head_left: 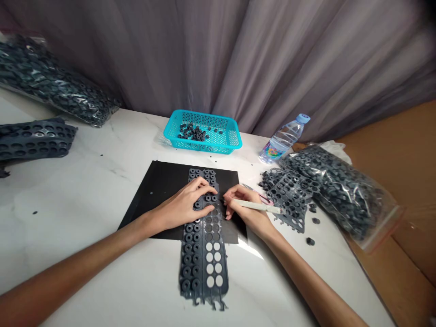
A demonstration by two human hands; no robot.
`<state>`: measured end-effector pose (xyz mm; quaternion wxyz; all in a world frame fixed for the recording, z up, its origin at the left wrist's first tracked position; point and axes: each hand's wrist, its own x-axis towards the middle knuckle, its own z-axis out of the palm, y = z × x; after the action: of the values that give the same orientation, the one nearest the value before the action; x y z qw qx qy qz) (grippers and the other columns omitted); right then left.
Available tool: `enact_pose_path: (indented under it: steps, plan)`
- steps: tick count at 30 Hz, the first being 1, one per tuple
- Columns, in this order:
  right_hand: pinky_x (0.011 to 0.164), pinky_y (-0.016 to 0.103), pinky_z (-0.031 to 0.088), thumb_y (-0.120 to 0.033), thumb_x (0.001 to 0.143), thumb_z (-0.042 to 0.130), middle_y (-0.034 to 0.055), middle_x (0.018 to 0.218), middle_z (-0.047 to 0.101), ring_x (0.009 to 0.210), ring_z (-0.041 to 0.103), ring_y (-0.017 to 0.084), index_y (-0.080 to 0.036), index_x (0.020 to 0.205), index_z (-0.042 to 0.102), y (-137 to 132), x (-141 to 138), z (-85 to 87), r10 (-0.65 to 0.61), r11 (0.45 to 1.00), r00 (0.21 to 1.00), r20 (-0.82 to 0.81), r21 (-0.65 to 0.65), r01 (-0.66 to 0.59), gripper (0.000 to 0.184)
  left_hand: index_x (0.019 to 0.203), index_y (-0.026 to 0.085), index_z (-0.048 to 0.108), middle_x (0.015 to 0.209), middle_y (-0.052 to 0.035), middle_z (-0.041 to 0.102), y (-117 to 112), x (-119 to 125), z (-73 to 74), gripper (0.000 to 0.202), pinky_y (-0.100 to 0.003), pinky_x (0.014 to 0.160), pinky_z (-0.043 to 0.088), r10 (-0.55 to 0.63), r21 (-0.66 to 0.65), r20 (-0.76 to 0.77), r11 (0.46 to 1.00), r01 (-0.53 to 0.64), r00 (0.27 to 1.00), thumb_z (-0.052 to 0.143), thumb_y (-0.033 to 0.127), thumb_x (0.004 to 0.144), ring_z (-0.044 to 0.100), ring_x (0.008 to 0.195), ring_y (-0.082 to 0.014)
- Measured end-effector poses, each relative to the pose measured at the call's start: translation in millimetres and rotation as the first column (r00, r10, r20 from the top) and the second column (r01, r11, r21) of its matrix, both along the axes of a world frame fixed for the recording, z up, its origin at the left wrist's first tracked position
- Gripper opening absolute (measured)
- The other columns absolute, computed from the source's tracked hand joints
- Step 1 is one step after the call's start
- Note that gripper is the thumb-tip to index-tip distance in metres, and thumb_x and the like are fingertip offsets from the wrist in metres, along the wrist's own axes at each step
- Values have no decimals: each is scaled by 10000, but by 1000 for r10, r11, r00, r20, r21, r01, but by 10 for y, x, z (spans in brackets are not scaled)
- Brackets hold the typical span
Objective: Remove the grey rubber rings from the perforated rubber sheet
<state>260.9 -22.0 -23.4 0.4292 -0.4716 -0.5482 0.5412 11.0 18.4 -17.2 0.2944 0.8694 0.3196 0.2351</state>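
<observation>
Far left on the white counter (85,213): a clear bag of grey rubber rings (51,81) and a stack of punched-out sheets (34,141), both well apart from the work.

Centre: the rubber sheet (202,236) lies lengthwise across a black mat (160,190), its near end hanging off the mat onto the counter. The left column of rings is in place; several holes in the right column are empty.

Left hand (189,204) lies flat on the sheet's far part, fingers spread and pressing down. It should sit right beside the ring being worked so the sheet can't lift or creep.

Right hand (243,206) pinches a white pen-like tool (259,206) between thumb and fingers, tip at the sheet's right edge. Best to push each ring straight down and work one row at a time.

Behind: a turquoise basket (235,136) with loose rings. Right: a water bottle (284,138), more sheets (286,190) and a second bag (340,190).
</observation>
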Motion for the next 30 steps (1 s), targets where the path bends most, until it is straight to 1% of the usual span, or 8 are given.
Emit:
enact_pose_path:
  steps: [4, 8, 10, 16, 23, 30]
  plan:
    - [525, 262, 576, -370, 949, 771, 3, 751, 704, 536, 676, 146, -188, 957, 677, -22, -19, -16, 11, 1000, 1000, 2, -17, -11, 205, 1373, 254, 604, 1315, -91, 574, -42, -4, 32, 330, -480, 1125, 551, -1, 35, -51, 999, 3, 999, 655, 349, 1061, 644, 1250, -271]
    - [528, 247, 558, -315, 923, 756, -4, 739, 696, 540, 670, 138, -189, 941, 675, -40, -35, 0, 23, 1000, 1000, 12, -13, -23, 151, 1371, 238, 596, 1294, -100, 571, -81, -16, 30, 310, -491, 1102, 554, -15, 117, -99, 993, 27, 995, 614, 357, 1086, 637, 1231, -282]
    - [538, 241, 552, -300, 924, 742, -2, 748, 699, 556, 672, 136, -188, 943, 678, -44, -38, 3, 32, 999, 999, 21, -10, -32, 131, 1375, 242, 598, 1294, -99, 573, -95, -21, 21, 314, -490, 1107, 552, -25, 130, -106, 991, 38, 994, 613, 366, 1087, 637, 1238, -285]
    - [552, 236, 545, -284, 961, 702, 3, 773, 706, 586, 672, 136, -186, 969, 683, -38, -23, -44, 55, 998, 997, 51, 15, -56, 101, 1369, 256, 623, 1304, -84, 579, -96, -22, 44, 332, -461, 1126, 553, -20, 58, -85, 998, 25, 996, 660, 377, 1062, 652, 1245, -268]
    - [557, 242, 537, -330, 968, 709, 2, 752, 698, 583, 656, 137, -190, 960, 674, -41, -29, -15, 68, 997, 996, 55, 15, -69, 144, 1364, 278, 652, 1294, -70, 597, -76, -25, 45, 345, -450, 1108, 571, -2, 46, -62, 999, 5, 998, 686, 390, 1039, 669, 1213, -264]
    - [547, 231, 512, -252, 939, 689, -19, 714, 678, 561, 634, 127, -195, 952, 665, -37, -40, 6, 59, 998, 996, 59, 20, -61, 63, 1353, 280, 658, 1299, -72, 603, -80, -20, 33, 334, -446, 1121, 560, 1, 25, -46, 1000, 1, 999, 690, 390, 1039, 668, 1223, -263]
